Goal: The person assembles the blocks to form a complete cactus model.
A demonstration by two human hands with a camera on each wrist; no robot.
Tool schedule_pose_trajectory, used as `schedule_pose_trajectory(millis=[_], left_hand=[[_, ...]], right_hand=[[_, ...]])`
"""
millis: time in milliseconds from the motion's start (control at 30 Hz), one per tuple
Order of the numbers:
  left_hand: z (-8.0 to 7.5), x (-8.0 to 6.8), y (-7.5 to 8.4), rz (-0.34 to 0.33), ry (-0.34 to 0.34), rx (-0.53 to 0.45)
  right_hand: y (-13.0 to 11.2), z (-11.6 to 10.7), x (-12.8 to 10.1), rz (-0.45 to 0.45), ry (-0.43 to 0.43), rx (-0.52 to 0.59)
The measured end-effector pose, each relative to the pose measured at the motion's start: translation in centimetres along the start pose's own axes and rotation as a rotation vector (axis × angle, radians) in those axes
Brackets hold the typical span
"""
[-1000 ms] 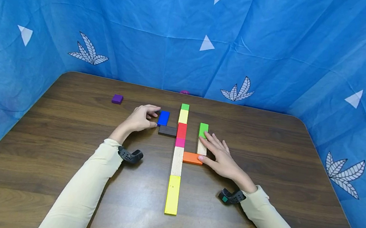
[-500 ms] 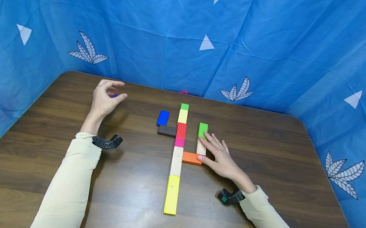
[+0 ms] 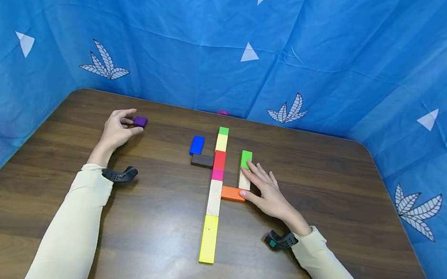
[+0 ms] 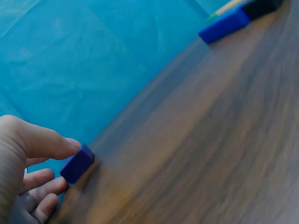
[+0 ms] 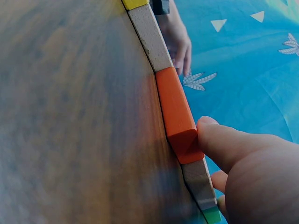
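My left hand (image 3: 116,130) reaches to a small purple block (image 3: 141,122) lying at the table's far left. In the left wrist view the thumb is right at the purple block's (image 4: 77,164) upper end, with the other fingers spread along its far side. My right hand (image 3: 269,194) rests lightly with extended fingers on the blocks right of the middle line. Its thumb touches the end of an orange block (image 3: 232,194), and its fingertips lie over a plain wood block (image 3: 244,181) and beside a green block (image 3: 246,158).
A line of blocks runs down the middle: light yellow (image 3: 221,143), red (image 3: 219,159), pink (image 3: 217,175), plain wood (image 3: 214,198) and yellow (image 3: 209,238). A dark block (image 3: 202,160) and a blue block (image 3: 197,145) branch off left. Blue cloth (image 3: 204,35) stands behind the table.
My left hand has left the blue block, moved left to the purple block and then drawn slightly back towards me beside it. The right hand has stayed in place.
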State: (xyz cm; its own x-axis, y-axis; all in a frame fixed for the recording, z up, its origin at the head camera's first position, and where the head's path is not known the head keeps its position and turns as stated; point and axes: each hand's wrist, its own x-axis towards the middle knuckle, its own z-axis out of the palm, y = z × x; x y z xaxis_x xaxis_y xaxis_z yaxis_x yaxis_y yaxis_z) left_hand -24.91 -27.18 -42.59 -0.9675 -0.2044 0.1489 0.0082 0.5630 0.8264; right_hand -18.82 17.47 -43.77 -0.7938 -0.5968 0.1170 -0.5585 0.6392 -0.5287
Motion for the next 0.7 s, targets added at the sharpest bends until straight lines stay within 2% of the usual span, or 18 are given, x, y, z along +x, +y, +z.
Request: schedule_pose_trajectory(millis=[233,367,500,700], left_hand=[[-0.9,0.8,-0.5,-0.042,-0.153,0.025],[-1.3,1.3,-0.6,-0.06,-0.203,0.035],[-1.5,1.6,-0.7,-0.053,-0.207,0.053],[-1.1,1.8,-1.0,-0.05,-0.163,0.046]], right_hand=[[-0.1,0.0,0.0,-0.005,-0.002,-0.005],[-0.1,0.0,-0.1,0.001,-0.009,-0.003],[0.0,0.0,-0.1,-0.001,-0.006,0.002],[0.0,-0.1,0.0,-0.01,0.002,0.003]])
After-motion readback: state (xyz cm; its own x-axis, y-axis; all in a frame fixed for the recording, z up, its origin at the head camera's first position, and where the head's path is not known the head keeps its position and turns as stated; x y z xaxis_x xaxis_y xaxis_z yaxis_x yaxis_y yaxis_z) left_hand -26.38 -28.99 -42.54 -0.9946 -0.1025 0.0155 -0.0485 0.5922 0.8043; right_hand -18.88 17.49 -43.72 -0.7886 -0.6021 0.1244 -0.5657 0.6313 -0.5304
